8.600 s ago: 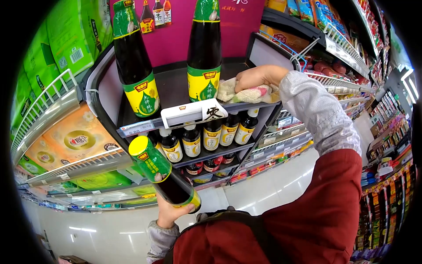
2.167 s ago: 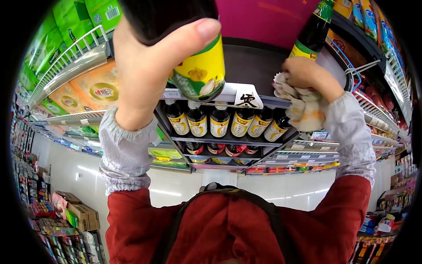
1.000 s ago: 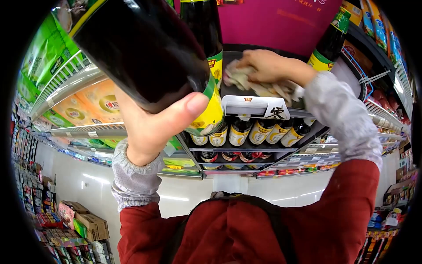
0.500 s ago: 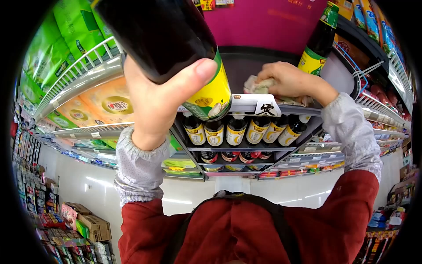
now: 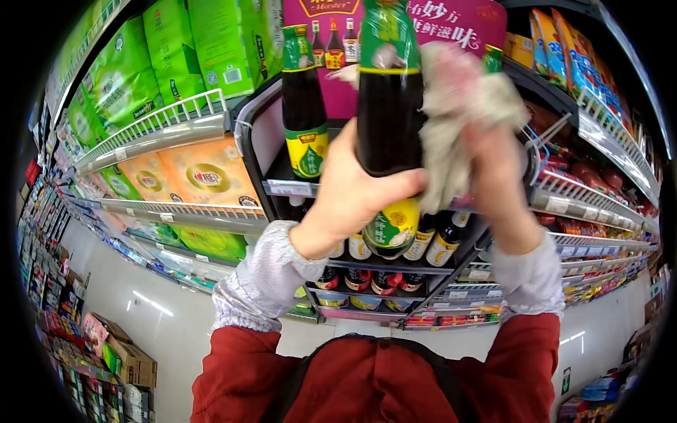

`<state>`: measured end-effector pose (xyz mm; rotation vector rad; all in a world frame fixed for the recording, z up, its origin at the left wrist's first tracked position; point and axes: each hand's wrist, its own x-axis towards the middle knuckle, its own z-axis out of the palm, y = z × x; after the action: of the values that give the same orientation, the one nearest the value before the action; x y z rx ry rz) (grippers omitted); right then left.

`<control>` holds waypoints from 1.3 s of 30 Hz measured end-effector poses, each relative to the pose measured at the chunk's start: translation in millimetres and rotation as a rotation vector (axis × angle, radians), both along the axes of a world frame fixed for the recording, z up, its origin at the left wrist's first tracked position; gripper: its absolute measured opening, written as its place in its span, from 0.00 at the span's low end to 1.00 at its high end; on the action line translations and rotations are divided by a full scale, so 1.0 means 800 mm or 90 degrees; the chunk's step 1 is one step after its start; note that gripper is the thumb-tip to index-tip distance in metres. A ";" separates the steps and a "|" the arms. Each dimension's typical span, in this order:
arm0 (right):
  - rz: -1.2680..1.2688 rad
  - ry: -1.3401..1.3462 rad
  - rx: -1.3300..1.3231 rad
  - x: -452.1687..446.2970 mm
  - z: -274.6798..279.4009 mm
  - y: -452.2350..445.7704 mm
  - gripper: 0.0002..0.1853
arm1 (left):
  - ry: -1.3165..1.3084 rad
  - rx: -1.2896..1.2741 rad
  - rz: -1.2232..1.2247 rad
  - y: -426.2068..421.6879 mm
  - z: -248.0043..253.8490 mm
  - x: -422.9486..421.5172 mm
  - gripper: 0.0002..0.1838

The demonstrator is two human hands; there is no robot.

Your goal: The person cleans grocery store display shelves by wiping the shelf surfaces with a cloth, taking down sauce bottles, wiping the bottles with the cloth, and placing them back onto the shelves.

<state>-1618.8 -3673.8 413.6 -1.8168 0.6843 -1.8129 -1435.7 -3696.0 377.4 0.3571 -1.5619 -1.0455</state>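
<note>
At left, one bottle (image 5: 304, 106) stands shelved; the left hand (image 5: 347, 194) grips a second bottle (image 5: 390, 120), unshelved; the right hand (image 5: 499, 176) clutches cloth (image 5: 458, 106).

I'm reading 大师蚝油 on the bottle (image 5: 390, 123) I'm holding, "Master" and 滋味 on the purple board (image 5: 462, 15), ".80" on a price tag (image 5: 290, 189).

A shop: price tags (image 5: 290, 188) along stocked shelves (image 5: 176, 136).
</note>
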 end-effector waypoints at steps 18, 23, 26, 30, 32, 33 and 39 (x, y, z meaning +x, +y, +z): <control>0.686 -0.149 0.290 -0.066 -0.098 -0.008 0.34 | -0.015 0.168 -0.180 0.113 -0.101 -0.059 0.37; 0.209 -0.045 0.081 -0.028 -0.100 0.051 0.29 | -0.186 -0.011 0.152 0.142 -0.072 -0.041 0.45; 0.035 0.009 -0.029 0.005 -0.110 0.096 0.41 | -0.241 -0.132 0.207 0.114 -0.133 -0.042 0.39; 0.038 -0.037 -0.064 0.018 -0.132 0.088 0.42 | -0.358 -0.060 0.545 0.147 -0.118 -0.056 0.41; 0.063 -0.161 -0.122 0.020 -0.116 0.079 0.42 | -0.406 -0.078 0.569 0.157 -0.119 -0.055 0.40; 0.042 -0.203 -0.165 0.015 -0.100 0.081 0.35 | -0.402 -0.099 0.559 0.161 -0.122 -0.056 0.40; 0.136 -0.133 -0.096 -0.048 -0.087 0.083 0.23 | -0.404 -0.222 0.517 0.154 -0.129 -0.048 0.36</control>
<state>-1657.5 -3607.6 343.7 -1.6869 0.2705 -1.9146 -1473.9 -3573.2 274.2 1.0382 -1.8460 -0.0072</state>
